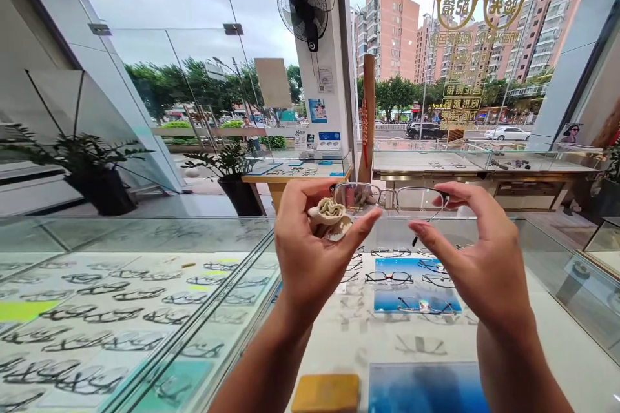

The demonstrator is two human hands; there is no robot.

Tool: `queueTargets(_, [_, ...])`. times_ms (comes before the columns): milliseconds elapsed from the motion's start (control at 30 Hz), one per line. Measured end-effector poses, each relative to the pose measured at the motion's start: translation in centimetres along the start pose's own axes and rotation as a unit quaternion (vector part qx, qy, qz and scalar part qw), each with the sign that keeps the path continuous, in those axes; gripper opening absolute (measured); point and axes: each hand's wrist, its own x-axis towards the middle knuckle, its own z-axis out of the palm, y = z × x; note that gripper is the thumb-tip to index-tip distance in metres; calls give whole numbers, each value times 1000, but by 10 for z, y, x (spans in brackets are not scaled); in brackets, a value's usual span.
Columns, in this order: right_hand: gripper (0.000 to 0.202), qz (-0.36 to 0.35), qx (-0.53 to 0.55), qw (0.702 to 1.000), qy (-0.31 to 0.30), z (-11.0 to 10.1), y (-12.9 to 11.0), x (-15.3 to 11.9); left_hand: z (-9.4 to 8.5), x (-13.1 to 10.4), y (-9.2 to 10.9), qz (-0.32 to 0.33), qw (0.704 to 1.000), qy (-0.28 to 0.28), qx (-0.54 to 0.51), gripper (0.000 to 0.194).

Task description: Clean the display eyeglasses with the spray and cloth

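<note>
A pair of eyeglasses point(387, 197) with thin dark upper rims is held up level over the glass counter. My left hand point(310, 251) is closed, gripping the left end of the frame between thumb and fingers. Bunched in that same palm is a crumpled beige cloth point(331, 214), partly hidden by the fingers. At the opposite end, my right hand point(484, 245) pinches the frame near the hinge, its thumb below the lens. One dark temple tip point(415, 241) hangs beside the right thumb. The rest of the temples is mostly hidden.
Below my hands lies the glass counter point(329, 342), with several spectacle frames point(389, 277) on show. A yellow-brown box point(327, 392) sits at the near edge. Another display case point(106, 361) full of frames stands left. Farther off are potted plants point(97, 174) and a wall fan point(303, 3).
</note>
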Motion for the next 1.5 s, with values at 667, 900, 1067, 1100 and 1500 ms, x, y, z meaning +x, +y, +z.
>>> queueTargets(667, [45, 9, 27, 1000, -2, -5, 13, 8, -5, 7, -2, 8, 999, -37, 21, 47])
queueTargets(900, [43, 7, 33, 999, -28, -7, 20, 10, -5, 5, 0, 31, 998, -32, 34, 45])
queueTargets(1067, [45, 13, 27, 999, -39, -8, 21, 10, -5, 4, -2, 49, 997, -19, 49, 46])
queueTargets(1100, [45, 16, 26, 999, -41, -8, 21, 9, -5, 4, -2, 52, 997, -17, 49, 45])
queueTargets(1500, [43, 7, 22, 999, -39, -9, 19, 9, -5, 4, 0, 43, 998, -28, 48, 44])
